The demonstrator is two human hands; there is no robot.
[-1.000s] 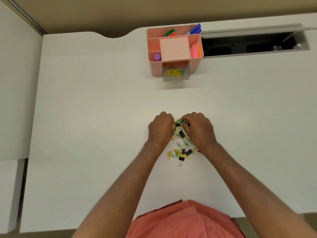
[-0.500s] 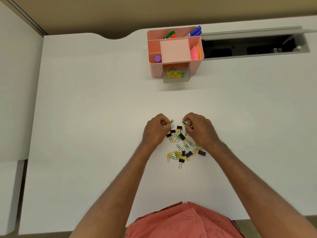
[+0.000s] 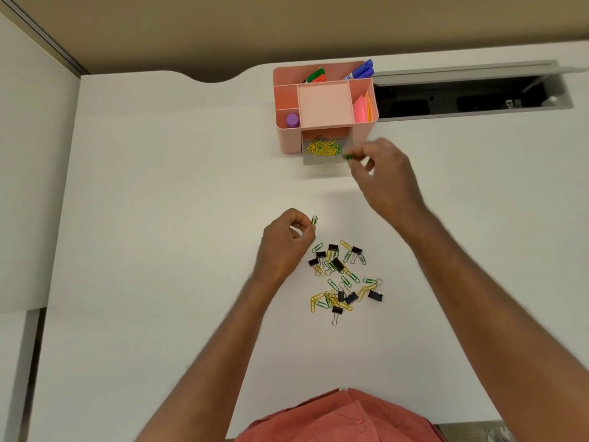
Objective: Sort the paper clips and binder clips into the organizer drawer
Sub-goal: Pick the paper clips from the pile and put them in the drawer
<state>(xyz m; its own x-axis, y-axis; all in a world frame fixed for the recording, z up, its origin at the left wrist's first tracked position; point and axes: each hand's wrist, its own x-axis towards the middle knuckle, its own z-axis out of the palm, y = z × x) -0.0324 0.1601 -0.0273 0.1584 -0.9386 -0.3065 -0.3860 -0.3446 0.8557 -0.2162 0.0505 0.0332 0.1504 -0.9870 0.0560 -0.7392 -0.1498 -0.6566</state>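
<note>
1. The right hand [image 3: 384, 173] pinches a green paper clip [image 3: 347, 157] between thumb and forefinger at the near right corner of the clear drawer [image 3: 325, 151]; the drawer stands pulled out from the front of the pink organizer [image 3: 325, 110], so a clip let go from above it would likely fall in with the yellow clips [image 3: 322, 148] already lying there.
2. The left hand [image 3: 287, 244] is curled, and its thumb and forefinger pinch a second green clip [image 3: 314, 220] held upright just above the desk [image 3: 159, 218]; it waits beside the heap, probably so its load can follow once the drawer is free.
3. The heap of clips [image 3: 345, 279] lies on the desk between the two forearms, well apart from the organizer; green and yellow paper clips are tangled with black binder clips [image 3: 338, 264], so much of the sorting is left.
4. Half a second earlier both hands sat low over the heap, each pinching a clip; since then the right hand has travelled up to the drawer while the left has lifted only slightly; the heap now lies fully uncovered.
</note>
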